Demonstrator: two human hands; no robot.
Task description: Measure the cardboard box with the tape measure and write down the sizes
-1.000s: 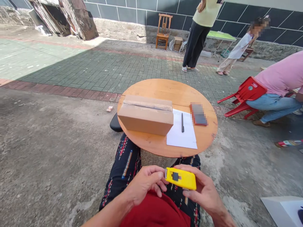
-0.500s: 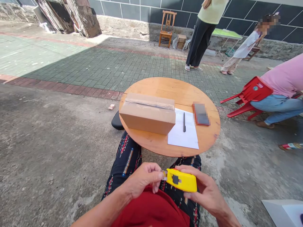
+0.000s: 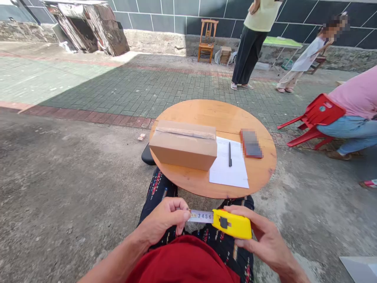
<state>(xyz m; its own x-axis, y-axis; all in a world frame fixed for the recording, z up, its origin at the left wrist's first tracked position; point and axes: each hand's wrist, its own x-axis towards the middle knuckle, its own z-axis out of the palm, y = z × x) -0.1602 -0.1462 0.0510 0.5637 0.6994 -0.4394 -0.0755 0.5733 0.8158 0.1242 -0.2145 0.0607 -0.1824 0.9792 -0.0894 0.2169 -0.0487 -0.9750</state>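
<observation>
My right hand point(image 3: 262, 236) is closed around the yellow case of a tape measure point(image 3: 235, 226), just above my lap. Between thumb and fingers, my left hand point(image 3: 171, 216) pinches the free end of its metal blade point(image 3: 202, 216). A short stretch of blade shows between the hands, with the numbers 3 to 6 readable. Beyond them, on a round wooden table point(image 3: 203, 108), rests a closed cardboard box point(image 3: 182, 151) with tape along its top. White paper point(image 3: 220, 173) lies to its right, a black pen point(image 3: 230, 155) on top.
A blurred flat object with a red edge point(image 3: 251, 143) lies at the table's right. A person in pink point(image 3: 353, 94) sits on a red plastic chair point(image 3: 321, 114). Two people stand near the wall, by a wooden chair point(image 3: 207, 41). A white panel point(image 3: 359, 267) is at lower right.
My hands have moved apart, the left one going left, and a stretch of blade now shows out of the case. The view has tilted slightly upward.
</observation>
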